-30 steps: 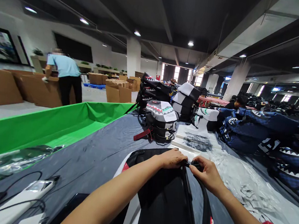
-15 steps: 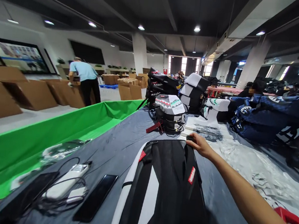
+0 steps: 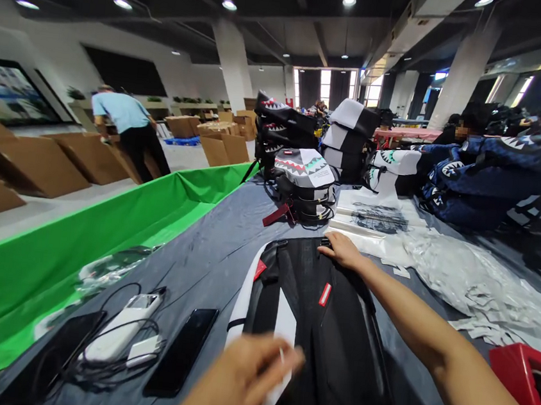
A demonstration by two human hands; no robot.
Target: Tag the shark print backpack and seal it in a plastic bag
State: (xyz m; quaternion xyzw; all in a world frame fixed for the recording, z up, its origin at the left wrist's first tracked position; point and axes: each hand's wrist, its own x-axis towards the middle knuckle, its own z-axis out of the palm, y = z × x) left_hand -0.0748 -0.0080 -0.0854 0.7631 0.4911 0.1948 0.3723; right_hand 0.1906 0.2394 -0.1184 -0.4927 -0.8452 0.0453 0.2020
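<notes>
A black and white backpack [image 3: 328,337] lies flat on the grey cloth in front of me, its top end away from me. My right hand [image 3: 343,250] rests on that far top end, fingers bent over the edge. My left hand [image 3: 245,377] hovers blurred above the near part of the backpack, fingers spread, nothing clearly in it.
A black phone [image 3: 181,357], a white power bank [image 3: 124,332] and cables lie to the left. A green cloth trough [image 3: 78,234] runs along the left side. Stacked shark-mouth backpacks [image 3: 304,183] and plastic bags [image 3: 456,273] lie beyond. A red object [image 3: 523,377] sits right. A person [image 3: 124,126] stands among cardboard boxes.
My left hand left the backpack's top, dropped near me and now rises over its near part. My right hand stays at the top end. The view tilted down.
</notes>
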